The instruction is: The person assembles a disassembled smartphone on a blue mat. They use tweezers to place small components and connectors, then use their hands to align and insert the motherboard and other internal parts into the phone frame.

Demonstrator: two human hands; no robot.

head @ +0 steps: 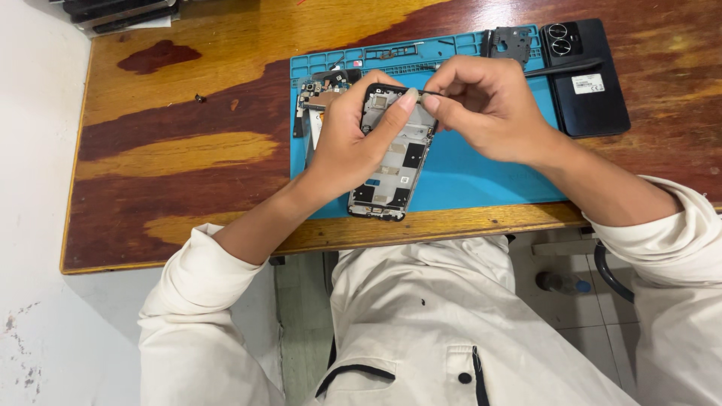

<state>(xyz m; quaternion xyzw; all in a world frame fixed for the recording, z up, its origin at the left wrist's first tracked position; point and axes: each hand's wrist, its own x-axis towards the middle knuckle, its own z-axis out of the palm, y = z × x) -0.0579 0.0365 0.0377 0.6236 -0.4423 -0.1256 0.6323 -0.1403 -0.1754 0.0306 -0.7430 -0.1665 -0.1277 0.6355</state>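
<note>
1. Two hands on one opened phone frame point(392, 154), and that's where the risk is. The left hand point(353, 143) holds the frame tilted up off the blue repair mat point(481, 169), its lower end resting near the front edge of the counter point(173, 158). If that grip loosens, I'd say the frame could slide toward the edge and drop into the lap.

2. The right hand point(485, 105) pinches a thin dark tool point(526, 75) and works its tip at the top corner of the frame. A slip there could scratch a contact or tear a thin flex cable; pushing too hard would cause it.

3. Small parts are loose around. A dark bracket piece point(514, 43) sits at the top of the mat, and a tiny dark speck, maybe a screw, lies on the bare wood point(199, 98). An elbow nudge could send either off the counter.

4. The black back cover point(590, 79) lies well to the right, partly on the mat, and the tool's handle reaches over it, so a wide swing might knock it.

5. Pose: left hand is wrapped around the frame's left side, thumb stretched across the top edge, wrist bent in. Right hand is closed narrow on the tool, fingertips bunched, forearm coming in from the right. Another stripped board piece point(312, 101) peeks out behind the left hand; hard to tell exactly what it is from here.
</note>
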